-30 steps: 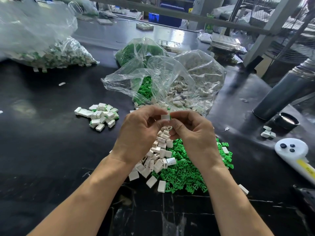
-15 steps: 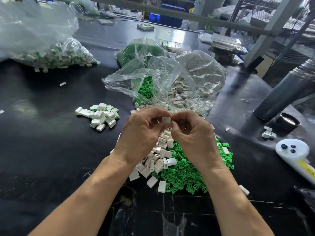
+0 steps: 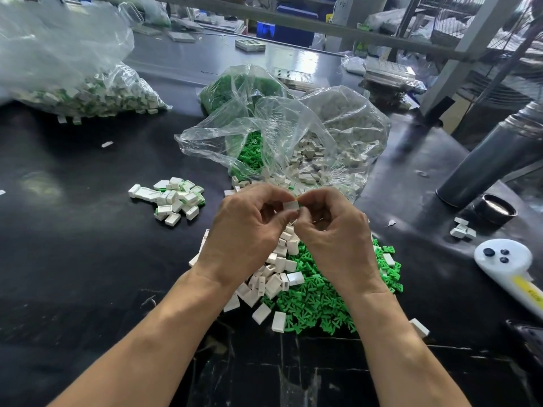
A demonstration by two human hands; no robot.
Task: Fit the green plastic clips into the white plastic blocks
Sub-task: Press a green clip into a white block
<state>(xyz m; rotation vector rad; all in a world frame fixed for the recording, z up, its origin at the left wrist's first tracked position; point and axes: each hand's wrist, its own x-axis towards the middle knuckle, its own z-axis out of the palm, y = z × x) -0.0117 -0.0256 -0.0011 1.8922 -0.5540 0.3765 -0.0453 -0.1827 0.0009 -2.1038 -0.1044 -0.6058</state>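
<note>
Just above the middle of the frame, a white block sits between the two hands, pinched from both sides. The left hand curls its fingers and thumb onto the block's left end, and the right hand closes its fingertips on the right end, so each grip is nearly closed with only the block between them. The block's long axis runs roughly left to right across the frame, one broad face turned toward the camera. Whether a green clip is already in it cannot be told.

Below the hands, on the dark surface, lies a heap of loose white blocks touching a heap of green clips to its right. A small group of fitted blocks rests at left of centre. Clear plastic bags holding more clips and blocks stand just beyond the hands.
</note>
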